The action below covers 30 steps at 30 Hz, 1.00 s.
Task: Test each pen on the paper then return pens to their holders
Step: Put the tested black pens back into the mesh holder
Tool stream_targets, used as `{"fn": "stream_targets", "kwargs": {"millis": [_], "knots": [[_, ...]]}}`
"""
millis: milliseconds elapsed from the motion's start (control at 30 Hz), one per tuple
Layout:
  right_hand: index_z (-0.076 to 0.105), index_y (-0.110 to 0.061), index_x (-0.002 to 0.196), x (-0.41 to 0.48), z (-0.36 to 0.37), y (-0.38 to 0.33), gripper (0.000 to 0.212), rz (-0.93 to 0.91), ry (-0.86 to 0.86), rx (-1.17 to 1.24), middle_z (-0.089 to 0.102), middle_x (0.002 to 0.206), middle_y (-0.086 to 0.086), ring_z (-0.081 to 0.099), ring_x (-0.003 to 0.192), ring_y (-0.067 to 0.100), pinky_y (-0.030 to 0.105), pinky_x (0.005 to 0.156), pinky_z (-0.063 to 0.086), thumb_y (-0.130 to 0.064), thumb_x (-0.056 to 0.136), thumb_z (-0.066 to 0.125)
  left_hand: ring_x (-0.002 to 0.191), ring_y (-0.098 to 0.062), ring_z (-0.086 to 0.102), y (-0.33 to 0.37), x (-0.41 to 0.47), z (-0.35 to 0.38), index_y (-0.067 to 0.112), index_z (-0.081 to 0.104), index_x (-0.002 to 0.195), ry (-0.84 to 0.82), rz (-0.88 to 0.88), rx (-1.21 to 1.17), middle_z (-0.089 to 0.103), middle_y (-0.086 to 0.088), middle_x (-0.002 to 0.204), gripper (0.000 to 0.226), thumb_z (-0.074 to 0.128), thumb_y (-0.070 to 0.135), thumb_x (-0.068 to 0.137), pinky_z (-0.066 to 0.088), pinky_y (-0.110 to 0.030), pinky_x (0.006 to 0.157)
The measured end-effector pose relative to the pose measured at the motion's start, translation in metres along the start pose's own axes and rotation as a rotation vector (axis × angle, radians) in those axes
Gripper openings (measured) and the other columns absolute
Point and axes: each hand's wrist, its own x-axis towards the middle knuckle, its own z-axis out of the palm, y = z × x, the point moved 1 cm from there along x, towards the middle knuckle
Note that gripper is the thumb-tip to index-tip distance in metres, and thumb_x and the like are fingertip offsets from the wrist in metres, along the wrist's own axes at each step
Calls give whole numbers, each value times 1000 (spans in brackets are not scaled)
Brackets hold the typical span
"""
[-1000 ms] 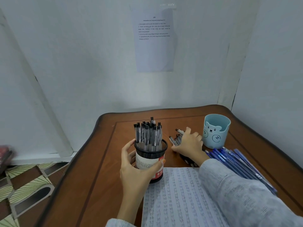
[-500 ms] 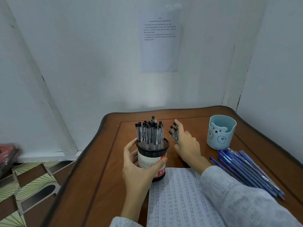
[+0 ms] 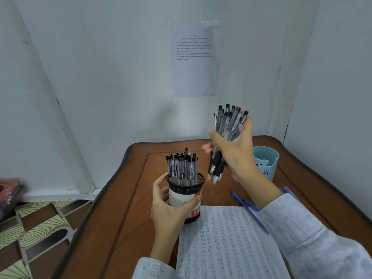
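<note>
The left hand (image 3: pixel 169 208) wraps around the black mesh holder (image 3: pixel 186 190), thumb on its near right side and fingers curled round its left side, so this grip is closed on the holder. The holder stands upright on the wooden tabletop (image 3: pixel 120 228), at the far left corner of the paper (image 3: pixel 225 242), a lined sheet covered in rows of pen marks. A cluster of upright pens (image 3: pixel 182 168) with clear barrels and black clicker ends fills the holder. The right hand (image 3: pixel 239 150) is raised above the tabletop, to the right of the holder and higher than its rim, and its grip is closed round a bundle of black pens (image 3: pixel 227 125). The bundle stands nearly upright, clicker ends up and the dark rubber sections near the tips pointing down, clear of the holder and of the tabletop. Behind the right wrist, toward the far right of the tabletop, stands a light blue cup (image 3: pixel 267 164) with a bear face on it, partly hidden by the hand. Several blue pens (image 3: pixel 247 204) lie on the tabletop just right of the paper, partly under the grey sleeve (image 3: pixel 314 238) of the right arm. A printed sheet (image 3: pixel 194 63) is stuck on the white wall beyond the tabletop, its text too small to read. To the left, patterned floor tiles (image 3: pixel 40 228) show below the tabletop's edge.
</note>
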Motion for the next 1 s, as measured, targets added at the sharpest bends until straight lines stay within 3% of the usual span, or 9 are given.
{"fn": "stream_targets", "kwargs": {"millis": [167,267,367,500,600,700,800,867,1000], "knots": [[37,-20,110,-12,12,-2,44,75,71,125,62,97,21,68,54,24,34,54,57,3,85,65,105,-6,60,15,-23,14,54,45,119,-57,-2,-19,63,10,113,92,94,36,43,56,-40,85],[36,-17,115,-18,11,10,49,19,242,-9,64,89,13,68,56,24,36,56,59,2,82,66,102,-3,62,24,-36,21,56,45,117,-85,8,-31,65,11,109,91,90,46,38,57,-33,81],[35,-19,126,-25,8,15,63,-106,328,-234,65,92,1,70,72,22,41,69,59,-7,76,71,99,1,61,28,-43,22,56,44,117,-80,16,-23,64,12,108,91,89,49,38,57,-30,79],[38,-10,127,-43,9,12,61,-190,343,-302,55,86,-19,58,77,-17,2,68,44,-2,77,73,99,5,59,33,-47,20,52,45,119,-91,25,-21,63,14,108,92,90,48,38,55,-28,79],[42,-6,121,-51,11,10,54,-209,328,-314,54,83,-18,55,74,-22,-1,64,40,-3,78,73,99,4,60,35,-50,20,51,45,119,-86,22,-23,64,14,107,93,90,48,38,56,-33,82],[46,-24,102,-56,14,10,40,-183,269,-382,57,73,-16,60,72,-10,8,75,46,-9,77,75,101,0,60,37,-51,21,52,46,118,-87,24,-23,65,13,108,91,89,46,39,57,-36,83],[45,-35,85,-56,14,11,34,-187,211,-517,60,76,-16,59,88,10,42,99,42,-28,74,77,102,0,60,38,-52,20,52,46,117,-78,13,-41,65,13,108,90,90,45,38,56,-36,84],[47,-34,86,-51,10,13,34,-140,164,-522,56,83,-19,52,98,11,43,102,39,-33,73,78,103,-2,61,38,-51,18,54,45,116,-83,0,-49,65,12,109,91,91,46,38,57,-36,84],[51,-48,95,-51,2,18,42,-74,7,-350,61,107,-1,60,103,13,39,92,52,-36,68,82,105,-4,60,36,-48,13,56,44,116,-87,23,-12,65,13,110,90,94,39,43,57,-34,83]]}}
